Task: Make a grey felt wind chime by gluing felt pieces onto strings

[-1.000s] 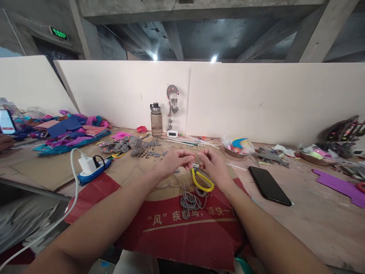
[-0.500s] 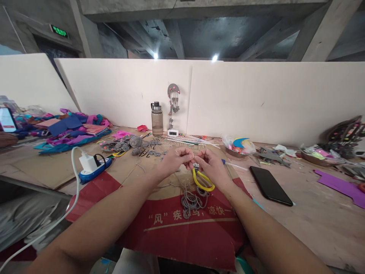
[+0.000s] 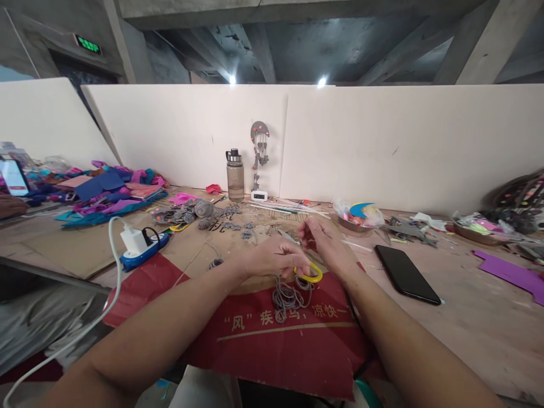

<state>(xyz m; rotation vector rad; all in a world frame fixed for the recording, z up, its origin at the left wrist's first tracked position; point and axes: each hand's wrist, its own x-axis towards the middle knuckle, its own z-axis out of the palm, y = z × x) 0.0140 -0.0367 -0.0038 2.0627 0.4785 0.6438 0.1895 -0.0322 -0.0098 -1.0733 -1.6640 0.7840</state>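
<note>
My left hand (image 3: 281, 258) reaches over yellow-handled scissors (image 3: 317, 276), its bent fingers at the handle. Whether it grips them is unclear, as the fingers are smeared. One blade points up and left between my hands. To the right, my right hand (image 3: 323, 242) is raised with its fingers curled in, and anything in them is too small to make out. Just below the scissors lies a loose tangle of grey yarn (image 3: 287, 300) on the red-printed cardboard (image 3: 272, 351). A small coil of grey yarn (image 3: 215, 263) sits left of my left hand.
Farther back are a grey yarn ball (image 3: 204, 208), small grey felt pieces (image 3: 247, 232), a water bottle (image 3: 235, 178) and a white clock (image 3: 259, 196). A grey moon-shaped hanging ornament (image 3: 260, 133) is against the white partition. A black phone (image 3: 407, 275) lies right; a blue power strip (image 3: 144, 254) left.
My hands, earlier pinched together fingertip to fingertip, have parted. The left has moved down over the scissors handle, and the right has shifted slightly right. A small yarn coil now shows at left.
</note>
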